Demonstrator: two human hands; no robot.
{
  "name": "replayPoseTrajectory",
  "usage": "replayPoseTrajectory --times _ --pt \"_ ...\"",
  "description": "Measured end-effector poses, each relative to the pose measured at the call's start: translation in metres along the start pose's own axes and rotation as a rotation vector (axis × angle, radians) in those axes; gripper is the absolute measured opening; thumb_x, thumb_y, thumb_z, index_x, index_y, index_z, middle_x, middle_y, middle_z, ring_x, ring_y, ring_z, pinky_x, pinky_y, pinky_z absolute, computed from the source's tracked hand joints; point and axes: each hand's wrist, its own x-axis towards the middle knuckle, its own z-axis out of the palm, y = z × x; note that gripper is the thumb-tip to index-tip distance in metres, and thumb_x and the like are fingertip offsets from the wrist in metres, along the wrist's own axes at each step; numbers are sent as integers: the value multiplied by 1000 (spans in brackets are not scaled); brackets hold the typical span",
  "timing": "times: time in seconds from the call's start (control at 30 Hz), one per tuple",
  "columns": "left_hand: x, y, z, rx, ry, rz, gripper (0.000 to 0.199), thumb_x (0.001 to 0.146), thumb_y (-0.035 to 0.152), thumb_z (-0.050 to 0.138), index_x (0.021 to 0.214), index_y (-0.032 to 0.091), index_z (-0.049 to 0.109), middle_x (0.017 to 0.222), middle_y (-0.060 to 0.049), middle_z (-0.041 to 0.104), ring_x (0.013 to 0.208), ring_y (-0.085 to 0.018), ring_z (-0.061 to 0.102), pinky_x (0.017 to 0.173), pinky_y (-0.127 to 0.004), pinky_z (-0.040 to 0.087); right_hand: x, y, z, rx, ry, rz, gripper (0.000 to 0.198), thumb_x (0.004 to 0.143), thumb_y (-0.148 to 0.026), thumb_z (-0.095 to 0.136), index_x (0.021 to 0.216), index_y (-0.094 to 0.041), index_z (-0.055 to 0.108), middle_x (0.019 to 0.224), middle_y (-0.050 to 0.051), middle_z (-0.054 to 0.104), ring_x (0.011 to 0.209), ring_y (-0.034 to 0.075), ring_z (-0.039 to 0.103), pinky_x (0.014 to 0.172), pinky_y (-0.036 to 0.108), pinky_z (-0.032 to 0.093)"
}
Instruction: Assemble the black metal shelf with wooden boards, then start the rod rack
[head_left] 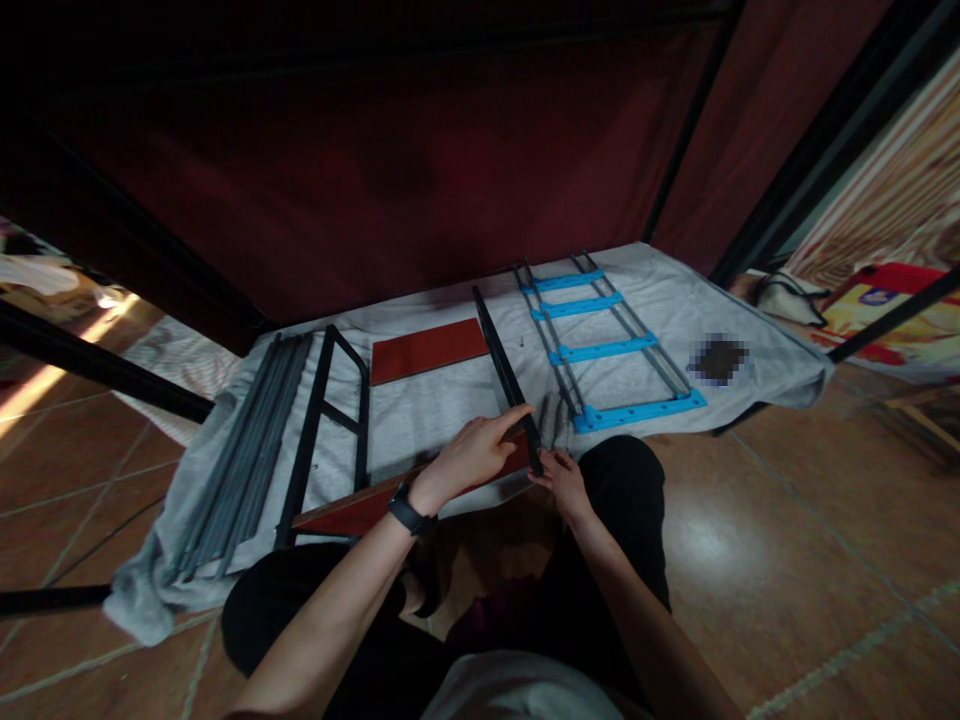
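My left hand (469, 455), with a dark watch on its wrist, has its index finger and thumb at the near end of a black metal bar (501, 350). The palm is over a reddish-brown board (360, 512) that lies across the near edge of the cloth. My right hand (562, 482) pinches the bar's near tip from the right; any small part between its fingers is hidden. The bar slants away from me. Left of it are a second reddish-brown board (427, 350) and a black metal frame (322, 425) with a crossbar, near the first board's left end.
A grey cloth (667, 290) covers the low surface. Several grey tubes (251, 450) lie at its left. On the right is a rack of blue strips (600, 350) on thin rods, beside a blurred dark patch (718, 360). A dark red panel (450, 170) rises behind.
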Motion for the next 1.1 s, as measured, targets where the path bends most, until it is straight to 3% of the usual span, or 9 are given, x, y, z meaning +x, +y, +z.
replayPoseTrajectory --times 0.13,0.33,0.5,0.67,0.8,0.97,1.1 --pt "0 -3 1 17 1 14 65 88 14 50 149 32 39 129 -1 67 105 -21 67 91 -32 51 1 -1 -1 -14 -33 -2 44 58 -52 84 81 -21 62 73 0 65 63 17 66 72 43 62" --pt "1 -4 2 22 12 17 64 88 14 50 148 33 39 131 0 66 106 -21 67 91 -32 51 1 -1 -4 -9 -6 -2 49 54 -56 84 77 -19 62 69 0 65 59 16 65 69 40 63" --pt "0 -4 2 7 15 11 64 88 14 50 148 33 40 137 1 62 110 -20 66 93 -31 51 0 -2 -3 36 -37 -19 47 54 -48 88 79 -16 65 73 0 66 62 15 66 69 36 63" --pt "-1 -3 4 20 5 6 64 88 14 50 148 33 39 130 0 67 105 -20 67 91 -31 51 0 1 -1 -1 -15 -37 45 56 -51 86 73 -15 63 69 -2 62 59 12 64 62 31 62" --pt "-1 -2 4 23 4 23 65 87 13 50 148 32 40 129 -1 67 102 -20 68 91 -31 51 0 3 -2 -8 -37 -32 48 57 -50 85 83 -16 65 74 -2 64 61 13 65 64 32 63" --pt "-2 -2 5 22 1 2 67 87 14 50 150 32 37 122 -1 70 99 -20 68 90 -31 51 1 6 0 -63 -6 -27 49 56 -55 83 76 -17 59 68 -4 59 56 12 63 58 31 62" --pt "-2 0 5 5 -11 7 68 86 12 49 150 31 36 127 -1 68 101 -20 68 91 -30 51 0 10 0 -85 -2 -34 50 58 -58 81 80 -18 60 71 -3 61 60 13 64 60 33 63"
